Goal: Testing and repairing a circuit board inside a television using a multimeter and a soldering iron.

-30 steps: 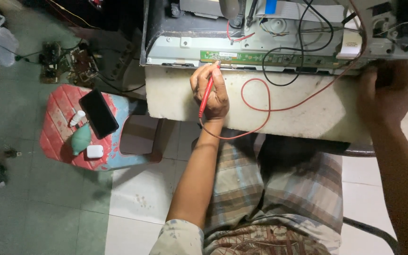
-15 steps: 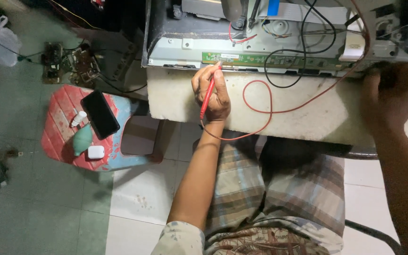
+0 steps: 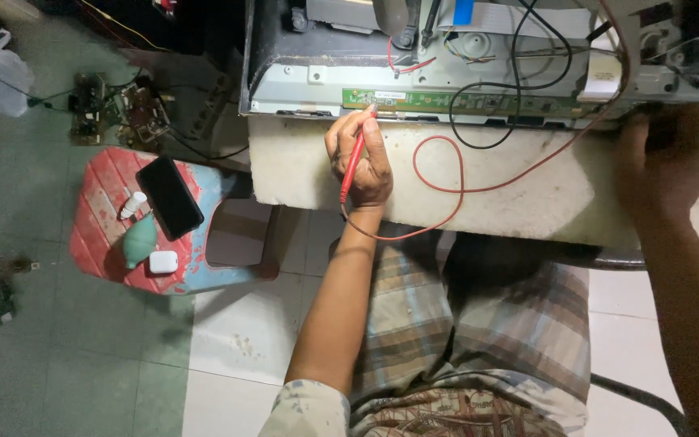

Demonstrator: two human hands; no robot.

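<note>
1 head camera looks steeply down, close over the workbench point(image 3: 527, 194).

The person wears a short-sleeved shirt of pale, cream-coloured cloth with a faint printed pattern point(image 3: 305, 409), its sleeve hem showing at the lower centre of the frame and ending above the elbow. Both forearms are bare, with no watch, band or ring to be seen. The left hand point(image 3: 359, 158) sits in the upper middle of the frame, the right hand point(image 3: 667, 166) at the upper right, in shadow. Over the lap lies a wrapped checked cloth in grey, brown and off-white plaid point(image 3: 479, 324), creased into soft folds, filling the lower centre.
</note>
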